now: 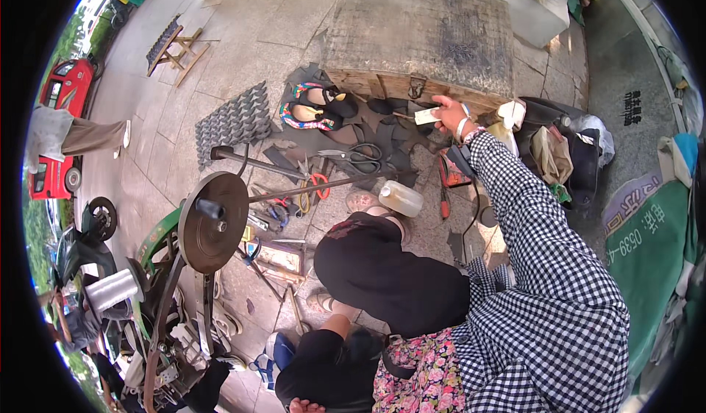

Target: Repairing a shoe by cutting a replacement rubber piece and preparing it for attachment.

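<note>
My right hand (449, 111) reaches forward in a black-and-white checked sleeve, with bracelets on the wrist. It grips a small pale rectangular piece (427, 116) just in front of the old wooden chest (419, 38). Black cut-out scraps lie below the hand, and a pair of colourful embroidered shoes (316, 108) sits to its left. Large scissors (359, 157) rest on the dark mat nearby. My left hand is not in view. My knees in black trousers and a floral apron fill the lower middle.
A hand-crank machine with a big dark wheel (213, 222) stands at left among loose tools. A pale plastic jug (401, 197) sits by my knee. A grey ribbed rubber sheet (235, 121), wooden stool (176, 47), black bags (570, 152) and green cloth (647, 244) surround me.
</note>
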Demonstrator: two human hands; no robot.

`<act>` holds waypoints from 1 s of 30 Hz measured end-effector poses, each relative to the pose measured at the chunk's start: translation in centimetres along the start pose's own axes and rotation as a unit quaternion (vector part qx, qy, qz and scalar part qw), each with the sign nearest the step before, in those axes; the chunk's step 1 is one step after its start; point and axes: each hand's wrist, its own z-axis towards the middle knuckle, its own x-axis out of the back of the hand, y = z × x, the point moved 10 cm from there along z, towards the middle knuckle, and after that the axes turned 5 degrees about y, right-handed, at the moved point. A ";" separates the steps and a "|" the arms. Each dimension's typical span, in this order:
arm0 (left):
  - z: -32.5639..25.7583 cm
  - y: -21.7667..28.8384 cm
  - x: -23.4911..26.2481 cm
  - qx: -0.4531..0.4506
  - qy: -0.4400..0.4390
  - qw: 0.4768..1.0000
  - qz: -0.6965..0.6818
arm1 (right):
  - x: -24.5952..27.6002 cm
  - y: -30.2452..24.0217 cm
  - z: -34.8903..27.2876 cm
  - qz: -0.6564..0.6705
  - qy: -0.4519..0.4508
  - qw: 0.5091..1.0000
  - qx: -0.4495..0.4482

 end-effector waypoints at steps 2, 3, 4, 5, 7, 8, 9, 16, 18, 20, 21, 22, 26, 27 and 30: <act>-0.5 0.0 0.9 0.007 0.065 0.998 0.018 | -1.5 0.0 0.9 0.016 -0.017 1.000 -0.013; -0.6 -0.1 0.4 0.017 0.049 0.999 0.008 | -2.0 -0.3 1.1 0.032 -0.007 0.999 -0.016; -0.7 -0.1 0.5 0.021 0.053 0.998 0.008 | -2.3 -0.5 1.2 0.048 0.003 0.999 -0.018; -0.7 0.0 0.4 0.024 0.043 0.999 -0.005 | -2.6 -0.6 1.4 0.043 0.002 0.999 -0.020; -0.7 0.2 -0.1 0.020 0.033 0.999 -0.014 | -3.1 -0.4 1.6 0.053 -0.022 0.998 -0.038; -0.7 0.1 -0.3 0.024 0.034 0.999 -0.014 | -2.7 -0.4 1.5 0.049 -0.021 0.998 -0.040; -0.6 0.2 -0.7 0.022 0.026 0.999 -0.022 | -2.7 -0.2 1.1 0.055 -0.059 0.995 -0.054; 0.2 -0.3 0.4 0.027 0.041 0.998 -0.029 | -4.7 -3.9 -5.1 0.248 -0.311 0.913 -0.092; 0.8 -0.5 -0.3 0.032 0.032 0.999 -0.025 | -3.7 -4.9 -4.1 0.306 -0.336 0.889 -0.046; 1.3 -0.4 -0.4 0.032 0.032 0.999 -0.021 | -3.9 -5.6 -2.8 0.361 -0.304 0.882 0.000; 1.5 -0.4 -0.5 0.032 0.030 0.999 -0.019 | -4.0 -3.5 -0.3 0.290 -0.229 0.929 -0.020; 1.7 -0.3 -0.7 0.031 0.029 0.999 -0.017 | -4.2 -2.2 1.2 0.260 -0.204 0.943 -0.044; 2.3 -0.3 -0.9 0.029 0.030 0.999 -0.013 | -6.0 -2.3 4.0 0.345 -0.124 0.929 -0.056; 2.4 -0.3 -0.9 0.028 0.031 0.999 -0.011 | -6.2 -2.1 4.4 0.396 -0.096 0.910 -0.077; 2.8 -0.2 -1.2 0.027 0.029 0.999 -0.008 | -7.3 -1.7 5.0 0.472 -0.103 0.868 -0.116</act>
